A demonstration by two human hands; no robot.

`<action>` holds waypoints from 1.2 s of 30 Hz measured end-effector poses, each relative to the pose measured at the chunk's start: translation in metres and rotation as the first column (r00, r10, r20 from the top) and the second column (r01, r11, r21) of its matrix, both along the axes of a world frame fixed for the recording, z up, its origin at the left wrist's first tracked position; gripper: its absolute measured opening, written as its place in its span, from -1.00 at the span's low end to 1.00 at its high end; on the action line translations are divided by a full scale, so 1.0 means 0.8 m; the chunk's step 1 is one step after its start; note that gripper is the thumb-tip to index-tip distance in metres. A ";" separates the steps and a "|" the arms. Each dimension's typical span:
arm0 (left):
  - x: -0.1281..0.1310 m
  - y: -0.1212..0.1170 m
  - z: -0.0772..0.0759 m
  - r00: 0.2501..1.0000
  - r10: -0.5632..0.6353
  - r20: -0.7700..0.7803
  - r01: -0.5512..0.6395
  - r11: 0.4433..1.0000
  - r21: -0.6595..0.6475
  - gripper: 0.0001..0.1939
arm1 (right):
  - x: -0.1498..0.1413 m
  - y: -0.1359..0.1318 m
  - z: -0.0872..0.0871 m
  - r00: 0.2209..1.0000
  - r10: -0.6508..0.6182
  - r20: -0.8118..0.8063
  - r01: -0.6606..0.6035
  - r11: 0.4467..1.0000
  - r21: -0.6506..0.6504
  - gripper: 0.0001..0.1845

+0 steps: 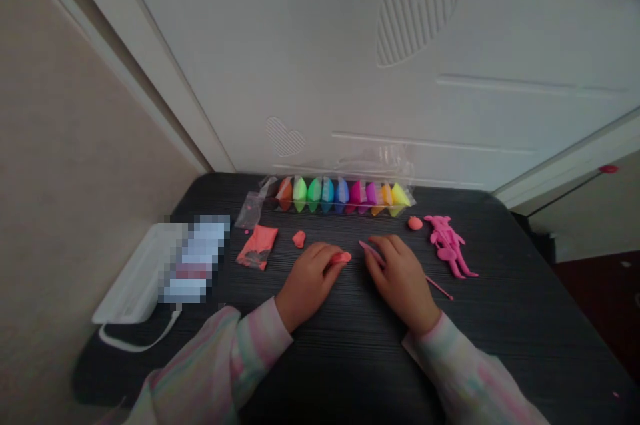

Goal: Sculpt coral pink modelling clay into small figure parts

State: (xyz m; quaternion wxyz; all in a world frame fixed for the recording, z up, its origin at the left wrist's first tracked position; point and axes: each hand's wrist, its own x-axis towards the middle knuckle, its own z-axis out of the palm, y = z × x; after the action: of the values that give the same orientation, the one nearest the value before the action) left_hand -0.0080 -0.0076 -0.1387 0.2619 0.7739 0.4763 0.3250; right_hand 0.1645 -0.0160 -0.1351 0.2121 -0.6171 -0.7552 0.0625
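Observation:
My left hand [311, 281] is closed, with a small lump of coral-coloured modelling clay [342, 257] pinched between thumb and fingers. Across a small gap, my right hand [400, 281] grips a pink clay modelling tool [371, 251], whose flat pointed end sticks out toward the left. A thin pink rod [440, 287] shows beyond the right hand's outer side; whether it is the same tool is hidden. Behind the left hand lies a loose coral clay piece [299, 239]. To its left is an opened packet of coral clay [258, 246].
A row of several coloured clay packets [327, 195] lines the back of the black table [325, 371]. At right lie a pink clay figure [447, 245] and a coral clay ball [415, 223]. A blurred-out phone-like object [197, 258], white box [143, 271] and white cable [135, 347] occupy the left.

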 end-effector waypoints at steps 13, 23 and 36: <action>-0.043 0.029 0.025 0.113 0.511 0.852 0.463 0.732 -0.500 -0.70 | -0.124 0.044 -0.030 0.941 0.291 -0.172 -0.295 0.955 -0.001 -0.77; -0.034 0.030 0.011 0.180 0.597 0.782 0.312 0.719 -0.621 -0.83 | -0.069 0.025 -0.029 0.850 0.077 -0.521 0.006 0.988 0.157 -0.69; -0.001 0.014 -0.007 0.363 0.553 0.750 0.487 0.573 -0.659 -0.77 | -0.045 0.010 -0.026 0.881 0.281 -0.382 -0.206 0.952 0.225 -0.73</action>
State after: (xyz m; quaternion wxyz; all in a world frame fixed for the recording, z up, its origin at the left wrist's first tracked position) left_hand -0.0085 0.0033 -0.1444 0.7971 0.2143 0.3468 0.4455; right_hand 0.1282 -0.0079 -0.1560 0.4100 -0.4687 -0.7681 0.1488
